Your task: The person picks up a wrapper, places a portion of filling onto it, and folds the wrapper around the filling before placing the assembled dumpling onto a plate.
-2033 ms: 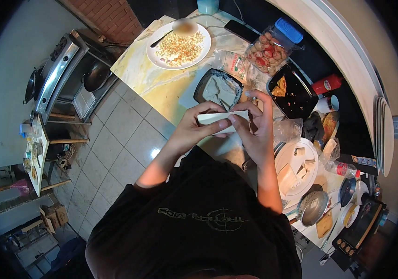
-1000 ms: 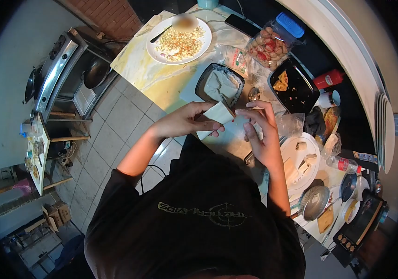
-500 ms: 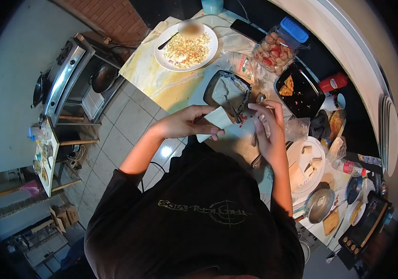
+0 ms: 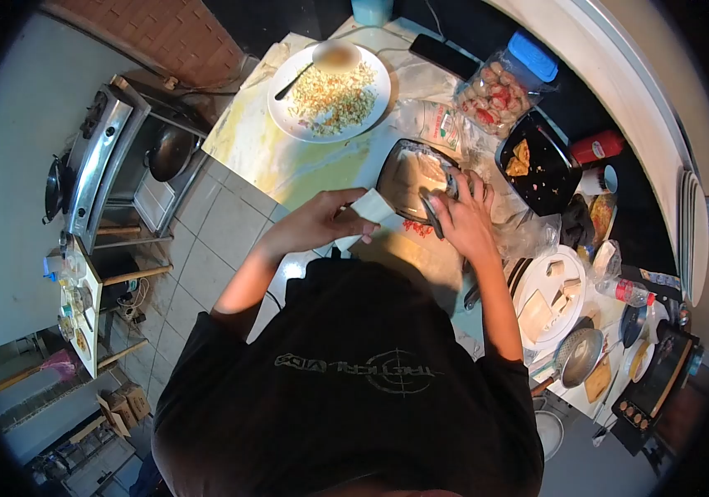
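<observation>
A folded white wrapper [image 4: 370,210] is pinched between the thumb and fingers of my left hand [image 4: 329,222], just left of a black square bowl. That bowl [image 4: 384,180] holds a pale paste. My right hand [image 4: 465,217] reaches to the bowl's right side, its fingers closed round a dark utensil [image 4: 433,217] that lies at the bowl's near right edge. Small red bits [image 4: 417,228] are scattered on the table below the bowl. Above stands a white plate [image 4: 282,110] of chopped filling, with a dark-handled spoon [image 4: 295,80] on it.
A black tray [image 4: 551,178] with a few food pieces sits at right, below a bag of round items [image 4: 494,97]. Nearer are a white plate of wrapper pieces [image 4: 534,332], a pan [image 4: 578,358] and a bottle [image 4: 629,292]. A stove [image 4: 106,157] stands at left.
My right hand has moved left onto the bowl's side and taken hold of the utensil. My left hand keeps the wrapper. The camera view has shifted slightly.
</observation>
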Demonstrator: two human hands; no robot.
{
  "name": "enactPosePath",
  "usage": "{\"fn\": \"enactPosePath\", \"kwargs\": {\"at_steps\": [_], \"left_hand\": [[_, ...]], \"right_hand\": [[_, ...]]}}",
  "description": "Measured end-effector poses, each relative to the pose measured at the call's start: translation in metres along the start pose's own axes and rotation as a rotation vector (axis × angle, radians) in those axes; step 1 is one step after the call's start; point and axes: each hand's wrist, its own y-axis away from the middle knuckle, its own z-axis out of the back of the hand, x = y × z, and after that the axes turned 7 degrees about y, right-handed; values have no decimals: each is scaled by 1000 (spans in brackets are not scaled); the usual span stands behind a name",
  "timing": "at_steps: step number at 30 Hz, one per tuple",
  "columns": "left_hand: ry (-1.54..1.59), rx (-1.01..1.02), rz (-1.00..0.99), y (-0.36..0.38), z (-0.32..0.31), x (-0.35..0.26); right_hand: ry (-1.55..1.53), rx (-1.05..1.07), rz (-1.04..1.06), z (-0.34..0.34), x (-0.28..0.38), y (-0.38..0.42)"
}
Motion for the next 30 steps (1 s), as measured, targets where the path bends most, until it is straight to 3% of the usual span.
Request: {"fn": "enactPosePath", "kwargs": {"at_steps": [9,11,13,15,17,19,21,23,25,27,30], "left_hand": [[53,34,56,-32,18,-2],[43,37,92,-39,19,4],[48,34,69,-46,18,8],[42,49,61,-52,18,13],[40,63,57,-58,17,14],[101,33,96,-60,16,8],[99,45,90,-63,17,8],[84,55,78,-64,17,2],[227,91,61,-62,15,-9],[223,124,56,-58,13,-29],[180,186,27,-57,12,-41]], "right_hand": [[-19,96,-69,20,3,-10],[-332,-27,-190,31,7,-10],[-393,-33,-218,33,2,-9],[-919,-123,-416,21,-7,-6],[-966,-82,-398,16,-18,-3],[-1439,-125,-677,17,-17,-2],[-1472,-107,-674,16,-21,5],[-1749,-103,-614,28,-16,4],[-1725,-124,-546,38,-6,4],[-1630,-143,-366,51,10,2],[-1473,-169,-284,62,25,2]]}}
